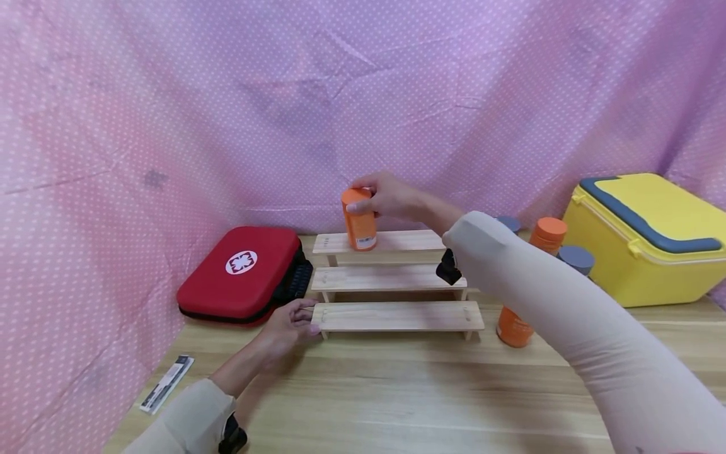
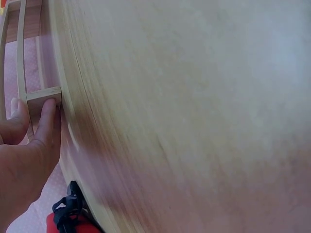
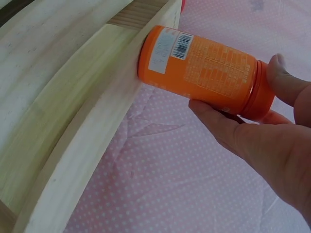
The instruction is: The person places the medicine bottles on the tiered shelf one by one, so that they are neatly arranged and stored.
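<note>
My right hand grips an orange bottle with an orange cap, round its upper part, from above. The bottle is nearly upright at the left part of the top tier of a three-tier wooden rack. In the right wrist view, the bottle's base meets the edge of the top board, and its barcode label shows. Down at the left end of the lowest tier, my left hand holds the rack. The left wrist view shows its thumb and fingers about the wooden end piece.
A red case with a white emblem lies left of the rack. Right of it stand orange bottles and grey-capped containers, partly behind my right arm. A yellow box is farther right. A small flat packet lies front left.
</note>
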`<move>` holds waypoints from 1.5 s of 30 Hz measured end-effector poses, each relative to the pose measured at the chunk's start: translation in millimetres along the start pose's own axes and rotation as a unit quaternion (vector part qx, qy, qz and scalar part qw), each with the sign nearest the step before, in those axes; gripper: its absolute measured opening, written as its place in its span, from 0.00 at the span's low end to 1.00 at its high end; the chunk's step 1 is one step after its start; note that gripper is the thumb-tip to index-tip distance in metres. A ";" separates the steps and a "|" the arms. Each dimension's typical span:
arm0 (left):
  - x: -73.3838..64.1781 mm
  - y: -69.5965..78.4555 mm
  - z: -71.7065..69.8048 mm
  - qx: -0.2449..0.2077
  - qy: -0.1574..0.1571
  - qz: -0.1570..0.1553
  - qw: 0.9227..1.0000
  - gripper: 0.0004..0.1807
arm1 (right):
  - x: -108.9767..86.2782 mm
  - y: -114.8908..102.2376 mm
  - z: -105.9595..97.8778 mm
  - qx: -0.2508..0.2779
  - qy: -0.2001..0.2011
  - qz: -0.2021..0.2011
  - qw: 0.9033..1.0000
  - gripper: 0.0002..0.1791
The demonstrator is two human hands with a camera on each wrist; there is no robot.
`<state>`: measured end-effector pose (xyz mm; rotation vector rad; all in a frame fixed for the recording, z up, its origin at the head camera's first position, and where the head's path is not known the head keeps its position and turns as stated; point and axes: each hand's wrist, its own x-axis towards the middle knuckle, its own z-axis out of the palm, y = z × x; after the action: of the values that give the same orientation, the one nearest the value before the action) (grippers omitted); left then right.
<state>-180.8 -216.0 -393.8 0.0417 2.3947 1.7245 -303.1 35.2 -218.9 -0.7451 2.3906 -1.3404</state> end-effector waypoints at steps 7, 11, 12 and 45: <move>6.2 1.9 -5.7 0.018 -0.002 0.000 1.000 0.27 | 3.7 0.9 1.6 0.002 -0.001 0.012 1.000 0.30; 9.8 2.5 -8.5 0.025 -0.003 -0.005 1.000 0.27 | 5.3 -0.2 -0.5 -0.030 0.003 0.013 0.999 0.37; 11.0 2.2 -9.1 0.026 -0.004 -0.006 1.000 0.27 | 4.6 -1.3 -1.6 -0.037 0.006 0.015 0.999 0.39; 31.9 -3.4 -20.6 0.020 -0.027 -0.005 0.999 0.27 | -210.2 93.7 -50.7 -0.201 0.130 0.041 0.970 0.40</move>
<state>-215.3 -232.1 -395.1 0.0812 2.3869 1.6485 -183.0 231.1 -271.0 -0.5871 2.9162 -0.9803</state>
